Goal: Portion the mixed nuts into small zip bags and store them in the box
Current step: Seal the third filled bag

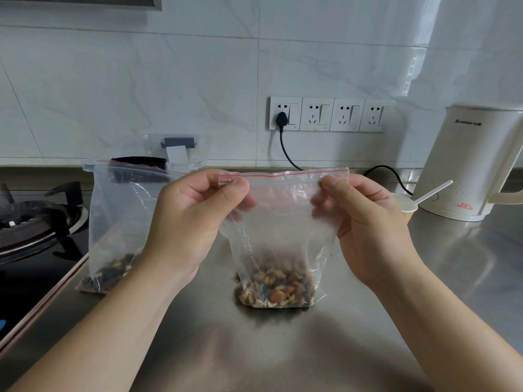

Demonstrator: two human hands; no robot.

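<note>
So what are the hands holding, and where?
Both the left hand and right hand pinch one zip bag at its top corners, by the red-lined seal.

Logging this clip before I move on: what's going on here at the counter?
A person is holding a small zip bag upright on the steel counter, mixed nuts settled in its bottom. The left hand pinches the zip strip at one top corner and the right hand pinches the other, apparently about to seal it. Another clear bag with nuts in it stands behind to the left, beside the gas stove. A paper cup with a plastic spoon sits by the kettle.
</note>
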